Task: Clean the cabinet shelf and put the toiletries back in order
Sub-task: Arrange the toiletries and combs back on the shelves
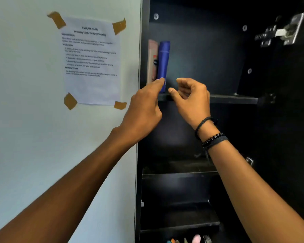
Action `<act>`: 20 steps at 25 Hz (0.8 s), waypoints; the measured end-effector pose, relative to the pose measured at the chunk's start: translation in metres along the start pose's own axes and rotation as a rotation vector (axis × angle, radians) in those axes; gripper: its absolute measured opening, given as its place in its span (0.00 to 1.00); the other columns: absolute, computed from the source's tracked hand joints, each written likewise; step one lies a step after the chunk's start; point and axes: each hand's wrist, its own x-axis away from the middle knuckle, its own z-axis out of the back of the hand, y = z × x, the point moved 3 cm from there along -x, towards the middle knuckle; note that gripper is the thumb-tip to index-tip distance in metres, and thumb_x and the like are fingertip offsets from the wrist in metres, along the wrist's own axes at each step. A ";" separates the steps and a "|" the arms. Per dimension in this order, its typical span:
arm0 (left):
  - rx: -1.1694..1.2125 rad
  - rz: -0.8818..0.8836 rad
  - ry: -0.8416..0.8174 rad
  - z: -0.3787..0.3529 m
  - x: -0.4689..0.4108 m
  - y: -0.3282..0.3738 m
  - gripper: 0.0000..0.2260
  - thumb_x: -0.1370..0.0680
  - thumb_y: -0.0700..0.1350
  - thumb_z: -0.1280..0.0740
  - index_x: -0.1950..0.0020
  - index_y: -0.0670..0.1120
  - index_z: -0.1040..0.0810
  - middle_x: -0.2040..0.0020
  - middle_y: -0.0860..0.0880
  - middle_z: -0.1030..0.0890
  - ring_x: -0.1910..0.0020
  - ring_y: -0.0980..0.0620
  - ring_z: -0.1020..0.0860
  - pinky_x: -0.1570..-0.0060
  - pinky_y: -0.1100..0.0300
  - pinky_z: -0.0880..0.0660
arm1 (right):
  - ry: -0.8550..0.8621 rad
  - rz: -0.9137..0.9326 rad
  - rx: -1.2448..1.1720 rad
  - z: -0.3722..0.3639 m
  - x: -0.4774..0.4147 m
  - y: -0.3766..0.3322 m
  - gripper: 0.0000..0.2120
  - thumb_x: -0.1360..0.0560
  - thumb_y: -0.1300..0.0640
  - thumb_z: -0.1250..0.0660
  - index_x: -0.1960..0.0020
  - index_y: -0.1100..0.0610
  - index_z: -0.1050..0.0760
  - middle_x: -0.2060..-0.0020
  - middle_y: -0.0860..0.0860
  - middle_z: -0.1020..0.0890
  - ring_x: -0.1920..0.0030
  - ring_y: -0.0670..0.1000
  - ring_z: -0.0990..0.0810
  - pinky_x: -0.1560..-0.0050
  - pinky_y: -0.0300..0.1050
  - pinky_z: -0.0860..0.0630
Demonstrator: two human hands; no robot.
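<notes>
A blue bottle [164,62] stands upright at the left end of the dark cabinet shelf [232,99], with a pink tube [152,62] upright between it and the cabinet's left wall. My left hand [144,109] reaches up and its fingertips touch the lower part of the blue bottle. My right hand [191,97] hovers just right of the bottle at the shelf's front edge, fingers loosely curled and holding nothing. The rest of the shelf to the right looks bare.
A printed sheet [91,62] is taped to the white wall left of the cabinet. A metal hinge [284,31] sits at the upper right. Lower shelves [179,172] are dark; several small items [195,240] show at the bottom edge.
</notes>
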 end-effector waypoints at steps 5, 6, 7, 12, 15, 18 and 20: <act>0.146 -0.010 0.045 -0.008 0.046 -0.009 0.23 0.23 0.35 0.37 0.28 0.46 0.32 0.32 0.50 0.26 0.34 0.54 0.28 0.36 0.70 0.35 | 0.041 -0.055 -0.102 0.010 0.061 0.004 0.16 0.29 0.58 0.27 0.42 0.58 0.23 0.46 0.52 0.19 0.46 0.45 0.19 0.45 0.37 0.21; 0.164 -0.012 0.038 -0.012 0.059 -0.010 0.23 0.23 0.35 0.37 0.28 0.46 0.32 0.32 0.50 0.26 0.34 0.54 0.28 0.36 0.69 0.34 | 0.043 -0.073 -0.108 0.011 0.075 0.007 0.16 0.29 0.58 0.27 0.41 0.58 0.23 0.46 0.51 0.19 0.46 0.44 0.20 0.45 0.38 0.21; 0.180 -0.017 0.028 -0.016 0.072 -0.012 0.23 0.23 0.35 0.37 0.28 0.46 0.32 0.32 0.50 0.26 0.34 0.54 0.28 0.36 0.69 0.33 | 0.039 -0.093 -0.106 0.011 0.091 0.011 0.16 0.28 0.58 0.27 0.41 0.57 0.23 0.45 0.51 0.20 0.45 0.44 0.20 0.44 0.38 0.21; 0.260 0.006 -0.066 -0.045 0.143 -0.024 0.21 0.23 0.33 0.37 0.30 0.43 0.30 0.33 0.47 0.25 0.35 0.53 0.27 0.35 0.66 0.31 | -0.002 -0.243 -0.075 0.013 0.176 0.046 0.18 0.28 0.59 0.28 0.39 0.56 0.25 0.42 0.50 0.22 0.41 0.45 0.22 0.42 0.38 0.22; 0.309 0.072 -0.162 -0.068 0.189 -0.032 0.21 0.23 0.33 0.38 0.30 0.43 0.30 0.34 0.47 0.25 0.35 0.53 0.26 0.35 0.64 0.29 | -0.015 -0.370 -0.040 0.011 0.233 0.077 0.19 0.28 0.59 0.28 0.38 0.55 0.26 0.42 0.50 0.22 0.41 0.45 0.22 0.41 0.38 0.23; 0.313 0.150 -0.280 -0.096 0.237 -0.043 0.20 0.22 0.34 0.39 0.30 0.43 0.29 0.34 0.47 0.25 0.36 0.52 0.26 0.36 0.61 0.28 | -0.049 -0.514 0.027 0.012 0.292 0.111 0.19 0.28 0.59 0.28 0.38 0.54 0.26 0.41 0.49 0.23 0.42 0.44 0.23 0.42 0.36 0.23; 0.317 0.213 -0.366 -0.115 0.268 -0.051 0.20 0.22 0.35 0.39 0.30 0.44 0.29 0.34 0.48 0.25 0.36 0.52 0.26 0.35 0.63 0.29 | -0.066 -0.606 0.078 0.017 0.327 0.135 0.20 0.28 0.59 0.28 0.37 0.54 0.27 0.40 0.49 0.24 0.43 0.45 0.23 0.43 0.36 0.23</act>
